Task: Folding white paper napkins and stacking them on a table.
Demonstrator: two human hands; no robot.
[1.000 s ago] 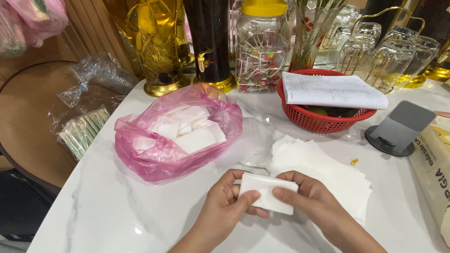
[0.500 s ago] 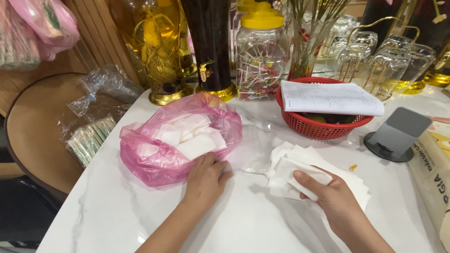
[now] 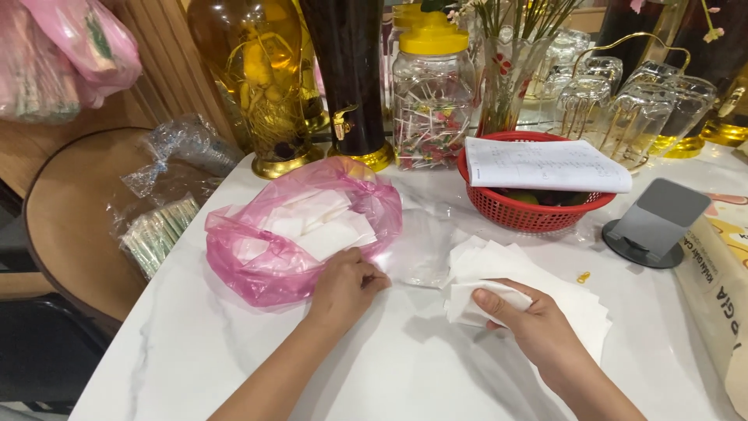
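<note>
Resting on white marble table: pink plastic bag of folded napkins | left hand curled loosely at bag's mouth, grasp unclear | right hand pinching folded white napkin above napkin stack | red basket behind

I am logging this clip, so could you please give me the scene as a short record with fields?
Surface: white marble-look table
Left hand: at the mouth of the pink plastic bag, which holds folded white napkins
Right hand: gripping a folded napkin at the edge of the loose napkin pile
Behind: red basket under a paper sheet; yellow-lidded jar
Right: grey phone stand
</note>
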